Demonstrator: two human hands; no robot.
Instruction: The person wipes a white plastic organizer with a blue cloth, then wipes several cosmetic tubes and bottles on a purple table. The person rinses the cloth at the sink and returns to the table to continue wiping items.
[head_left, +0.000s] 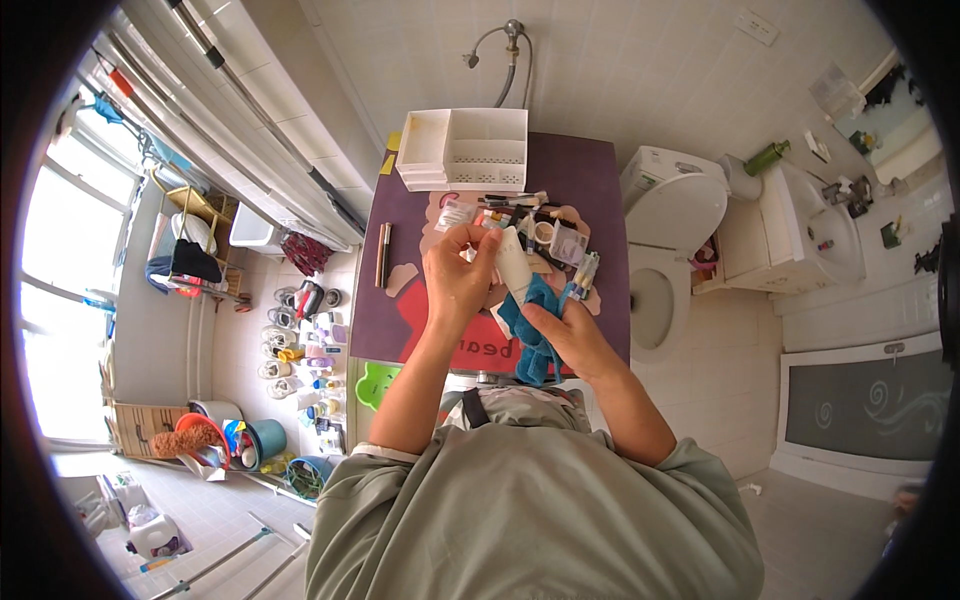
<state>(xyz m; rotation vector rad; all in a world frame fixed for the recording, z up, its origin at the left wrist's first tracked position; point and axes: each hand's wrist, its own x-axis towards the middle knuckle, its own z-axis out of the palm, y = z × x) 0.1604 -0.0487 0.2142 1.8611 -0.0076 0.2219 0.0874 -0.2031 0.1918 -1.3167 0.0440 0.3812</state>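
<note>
A white squeeze tube (513, 262) is tilted between my hands above the table. My left hand (461, 270) pinches its upper end between thumb and fingers. At the lower end, my right hand (571, 336) grips a blue cloth (534, 356) that wraps around the tube. Beyond my hands lies a pile of small cosmetics: makeup brushes (517, 199), a clear bag of cotton swabs (454, 216), a round pot (544, 234) and a clear case (568, 244). Several slim tubes (583, 276) lie beside my right hand. Part of the pile is hidden behind my left hand.
A white compartmented organizer (487, 150) stands at the table's far edge. Two slim sticks (382, 255) lie on the purple table mat (592, 172) at left. A toilet (660, 292) is to the right, with a washbasin (832, 225) beyond. Shoes (276, 369) and bottles line the left floor.
</note>
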